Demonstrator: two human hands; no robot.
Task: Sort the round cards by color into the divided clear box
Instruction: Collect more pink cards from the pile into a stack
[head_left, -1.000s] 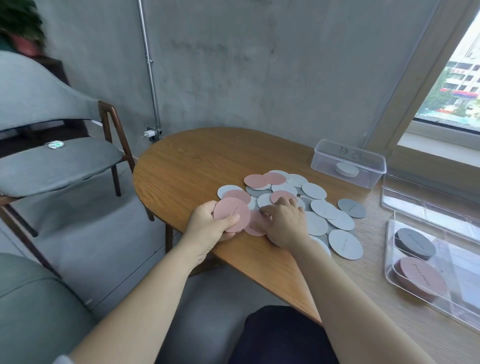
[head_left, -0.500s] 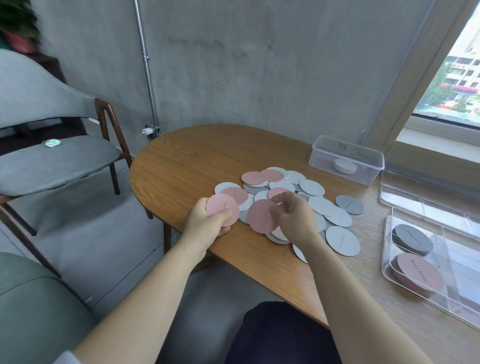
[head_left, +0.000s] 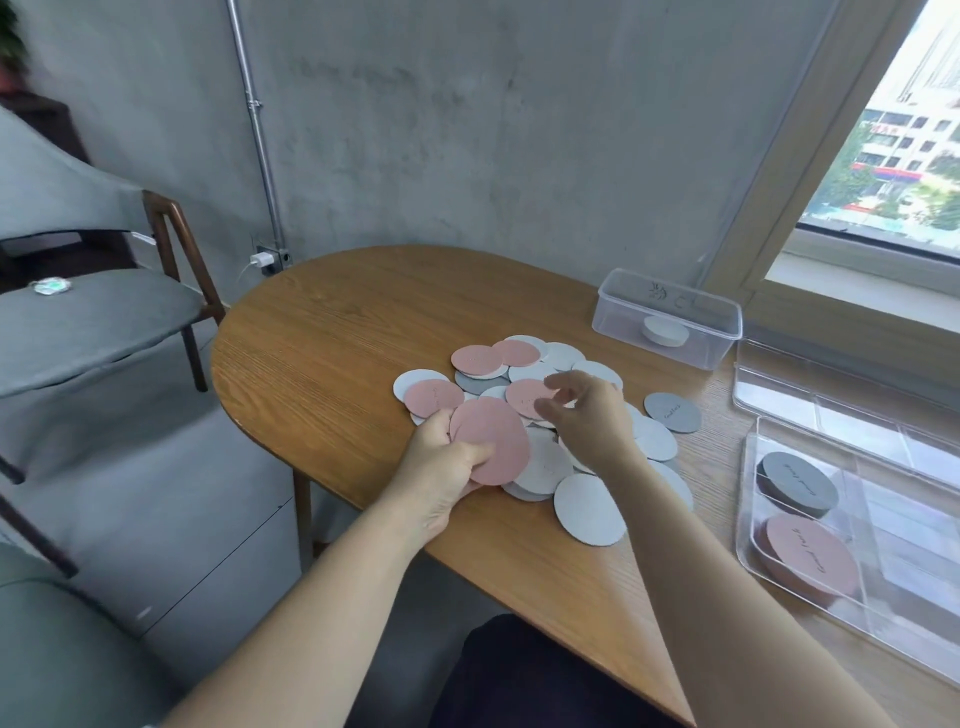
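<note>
Left hand (head_left: 441, 470) now grips the pink cards (head_left: 496, 441); right hand (head_left: 592, 415), emptied, hangs relaxed.

Pink round cards (head_left: 434, 397): 4 loose in the pile on the oval wooden desk (head_left: 322, 364); at least 1 more gripped in the left hand (head_left: 441, 467); dark grey round cards (head_left: 672, 412): 2 visible in the pile, one mostly covered; pale grey-white round cards (head_left: 589, 509): at least 10, overlap prevents an exact count.

Clear plastic containers: 3; divided clear box (head_left: 904, 551), small rectangular tub (head_left: 623, 312), flat tray (head_left: 831, 400).

Card stacks: 3; dark grey stack (head_left: 797, 483) and pink stack (head_left: 810, 558) in the box, white stack (head_left: 666, 331) in the tub.
</note>
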